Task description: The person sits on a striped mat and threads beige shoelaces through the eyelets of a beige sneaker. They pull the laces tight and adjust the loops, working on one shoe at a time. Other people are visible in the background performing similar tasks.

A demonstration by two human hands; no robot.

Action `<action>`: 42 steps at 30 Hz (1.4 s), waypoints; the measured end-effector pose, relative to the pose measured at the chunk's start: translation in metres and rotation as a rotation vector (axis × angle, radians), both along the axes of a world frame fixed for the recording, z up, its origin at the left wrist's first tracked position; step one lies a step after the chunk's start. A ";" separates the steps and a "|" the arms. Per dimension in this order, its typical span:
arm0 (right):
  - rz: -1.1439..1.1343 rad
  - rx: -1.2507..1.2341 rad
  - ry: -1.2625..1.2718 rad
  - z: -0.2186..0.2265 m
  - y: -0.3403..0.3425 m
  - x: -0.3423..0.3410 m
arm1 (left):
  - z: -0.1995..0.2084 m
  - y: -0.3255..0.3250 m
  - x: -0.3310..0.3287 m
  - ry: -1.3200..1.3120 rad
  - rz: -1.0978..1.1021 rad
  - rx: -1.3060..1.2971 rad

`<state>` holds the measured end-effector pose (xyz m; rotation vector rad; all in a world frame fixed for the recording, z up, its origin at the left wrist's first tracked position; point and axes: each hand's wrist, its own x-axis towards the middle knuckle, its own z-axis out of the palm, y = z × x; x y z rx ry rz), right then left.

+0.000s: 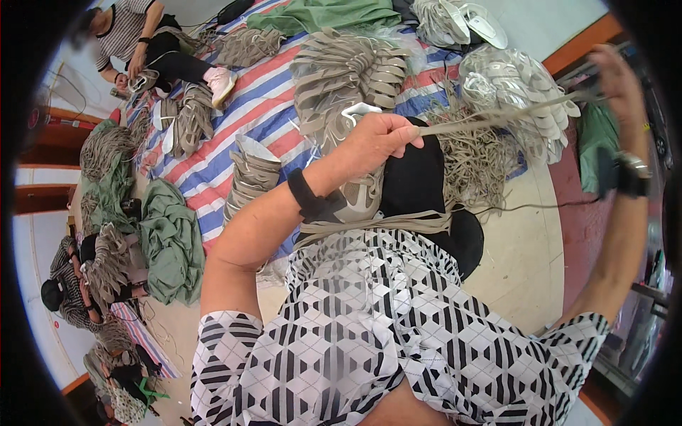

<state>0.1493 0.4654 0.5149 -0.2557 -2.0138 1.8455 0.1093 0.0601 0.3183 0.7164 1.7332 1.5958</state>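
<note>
left hand point(389, 135), elbow bent, pinches a taut lace point(490, 120); right hand point(620, 84), raised beyond the striped sheet's point(245, 99) right edge, is blurred, its grip unclear.

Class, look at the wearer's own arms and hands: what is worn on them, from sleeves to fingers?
Both arms have short sleeves, white with a black and grey geometric print, leaving the forearms uncovered. A black band circles the left wrist; the right has a dark strap and a silvery band. The left hand is ungloved; the right hand is blurred.
</note>
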 end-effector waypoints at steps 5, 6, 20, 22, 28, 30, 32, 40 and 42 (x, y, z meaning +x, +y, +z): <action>0.778 0.536 -0.033 -0.168 -0.185 0.013 | 0.006 0.002 0.002 0.292 -0.037 -0.191; 0.841 0.318 -0.256 -0.182 -0.204 0.016 | 0.004 -0.001 0.003 0.376 -0.023 -0.185; 0.654 -0.634 -1.191 -0.266 -0.262 0.058 | -0.067 -0.079 0.042 0.684 0.394 -0.686; 0.590 -0.643 -1.235 -0.267 -0.274 0.054 | -0.064 -0.075 0.040 0.649 0.355 -0.650; 0.455 -0.837 -1.164 -0.264 -0.275 0.056 | -0.055 -0.080 0.043 0.905 0.235 -0.633; 0.476 -0.750 -1.115 -0.263 -0.264 0.060 | -0.059 -0.081 0.042 0.948 0.199 -0.577; 0.520 -0.730 -1.062 -0.261 -0.252 0.062 | -0.064 -0.082 0.039 0.923 0.213 -0.443; 0.633 0.028 -0.892 -0.265 -0.244 0.047 | -0.075 -0.107 0.026 0.568 0.155 -0.431; 0.579 -0.002 -0.783 -0.266 -0.248 0.047 | -0.075 -0.109 0.030 0.576 0.213 -0.533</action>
